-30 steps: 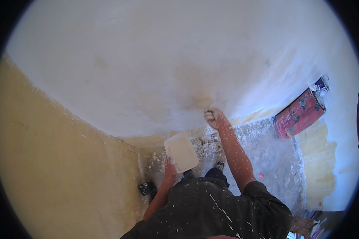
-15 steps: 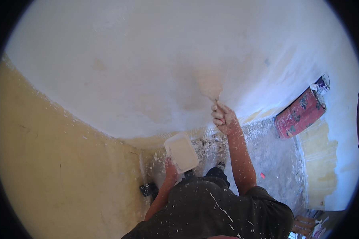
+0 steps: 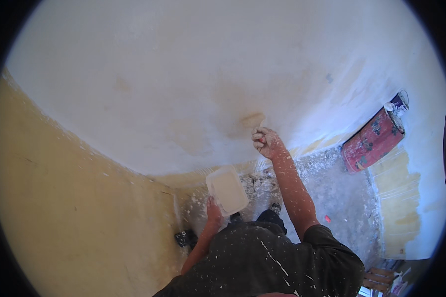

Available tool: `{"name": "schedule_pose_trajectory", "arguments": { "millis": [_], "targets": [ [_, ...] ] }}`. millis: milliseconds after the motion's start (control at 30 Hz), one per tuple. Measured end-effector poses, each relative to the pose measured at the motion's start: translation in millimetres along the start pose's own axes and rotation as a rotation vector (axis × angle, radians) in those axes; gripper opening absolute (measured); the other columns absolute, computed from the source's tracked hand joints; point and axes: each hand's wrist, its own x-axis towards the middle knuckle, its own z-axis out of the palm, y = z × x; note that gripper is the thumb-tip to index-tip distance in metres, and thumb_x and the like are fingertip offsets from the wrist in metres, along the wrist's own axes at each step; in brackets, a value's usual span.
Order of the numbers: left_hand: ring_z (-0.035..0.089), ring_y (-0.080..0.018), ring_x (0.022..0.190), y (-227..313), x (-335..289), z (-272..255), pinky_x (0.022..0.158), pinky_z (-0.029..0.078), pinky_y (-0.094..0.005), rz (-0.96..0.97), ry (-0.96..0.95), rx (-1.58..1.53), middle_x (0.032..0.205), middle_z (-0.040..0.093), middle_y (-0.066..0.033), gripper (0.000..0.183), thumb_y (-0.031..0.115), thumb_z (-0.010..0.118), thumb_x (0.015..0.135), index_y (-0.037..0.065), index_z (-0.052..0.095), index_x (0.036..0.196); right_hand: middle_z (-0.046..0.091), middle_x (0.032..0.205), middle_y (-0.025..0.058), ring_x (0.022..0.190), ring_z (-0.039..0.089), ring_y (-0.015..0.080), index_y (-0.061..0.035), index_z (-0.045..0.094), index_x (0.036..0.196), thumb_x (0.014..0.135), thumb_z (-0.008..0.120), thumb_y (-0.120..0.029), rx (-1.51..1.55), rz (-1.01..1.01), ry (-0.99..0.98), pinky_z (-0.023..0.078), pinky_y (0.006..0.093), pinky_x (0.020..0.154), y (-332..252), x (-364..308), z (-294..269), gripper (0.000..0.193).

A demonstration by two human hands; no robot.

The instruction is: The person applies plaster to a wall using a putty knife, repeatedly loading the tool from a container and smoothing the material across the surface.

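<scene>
My right hand (image 3: 267, 142), spattered with white, is closed around the handle of a putty knife (image 3: 253, 120). The blade lies up against the wall (image 3: 163, 74) and looks foreshortened; most of the handle is hidden by my fingers. Low in front of my body, my left hand (image 3: 213, 210) grips the side of a pale rectangular plastic tub (image 3: 237, 211). Inside the tub is a cream-coloured paste (image 3: 227, 190). White filler coats most of the wall, with tan patches showing through around the knife.
A yellow wall (image 3: 74, 198) rises close on my left. To the right, a red, paint-flaked drum (image 3: 373, 141) stands with a purple can (image 3: 400, 102) by its top. White splashes and rubble cover the floor (image 3: 342, 198). Wooden slats (image 3: 379, 279) lie at lower right.
My right hand has moved slightly left and down with the putty knife, whose blade has turned and now shows narrower. The left hand and tub have barely shifted.
</scene>
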Motion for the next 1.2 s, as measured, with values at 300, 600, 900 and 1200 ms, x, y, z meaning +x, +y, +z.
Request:
{"name": "schedule_pose_trajectory", "arguments": {
  "millis": [300,600,900,1200],
  "targets": [
    [0.042,-0.0239,0.116,-32,21,-45,0.094,0.040,-0.0353,0.408,-0.137,0.723,0.126,0.040,-0.0110,0.043,0.021,0.032,0.095,0.006,0.027,0.135,0.049,0.074,-0.0013,0.048,0.036,0.0020,-0.0091,0.049,0.109,0.092,0.048,-0.021,-0.107,-0.254,-0.272,0.029,0.0150,0.038,-37,-104,89,0.021],
    [0.041,-0.0330,0.118,3,-5,-7,0.098,0.035,-0.0437,0.265,-0.107,0.475,0.129,0.037,-0.0203,0.076,0.035,0.062,0.076,-0.001,0.026,0.133,0.050,0.079,0.0012,0.049,0.041,0.0049,-0.0061,0.047,0.110,0.093,0.047,-0.026,-0.239,-0.129,0.083,0.033,0.0168,0.037,52,-105,-11,0.026],
    [0.036,-0.0328,0.120,-3,8,-10,0.102,0.029,-0.0416,0.460,-0.188,1.026,0.130,0.036,-0.0212,0.056,0.027,0.043,0.088,-0.005,0.028,0.131,0.053,0.088,0.0054,0.060,0.051,0.0102,-0.0069,0.045,0.110,0.090,0.049,-0.020,-0.316,-0.230,0.104,0.043,0.0225,0.047,64,-120,-39,0.023],
    [0.032,-0.0308,0.123,-5,10,25,0.106,0.022,-0.0404,0.680,-0.105,2.088,0.133,0.037,-0.0159,0.054,0.023,0.042,0.089,-0.005,0.027,0.131,0.049,0.073,0.0004,0.052,0.043,0.0092,-0.0070,0.052,0.106,0.090,0.047,-0.025,-0.137,-0.001,0.177,0.034,0.0210,0.042,28,-104,-56,0.024]
  ]
}}
